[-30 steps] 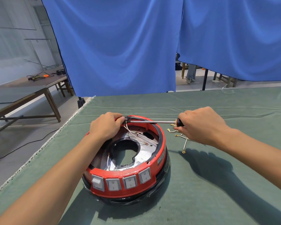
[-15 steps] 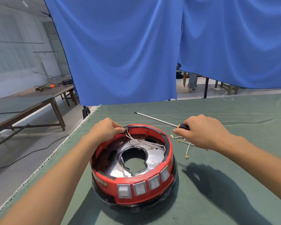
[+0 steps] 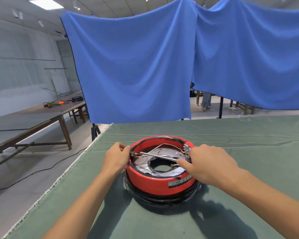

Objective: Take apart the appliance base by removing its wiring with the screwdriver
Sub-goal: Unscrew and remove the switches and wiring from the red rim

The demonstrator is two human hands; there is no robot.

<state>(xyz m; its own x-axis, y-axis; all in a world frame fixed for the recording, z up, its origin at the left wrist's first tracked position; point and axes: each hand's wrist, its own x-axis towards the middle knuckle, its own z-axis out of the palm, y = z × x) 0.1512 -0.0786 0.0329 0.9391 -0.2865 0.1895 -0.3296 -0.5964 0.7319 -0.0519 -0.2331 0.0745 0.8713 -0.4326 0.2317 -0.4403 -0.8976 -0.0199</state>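
round red appliance base (image 3: 155, 184), black bottom, wiring (image 3: 160, 147) inside

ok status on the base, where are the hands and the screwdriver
Left hand grips the red base at its left rim. Right hand holds the screwdriver, shaft lying across the opening, tip at the left connector. Nothing in the way.
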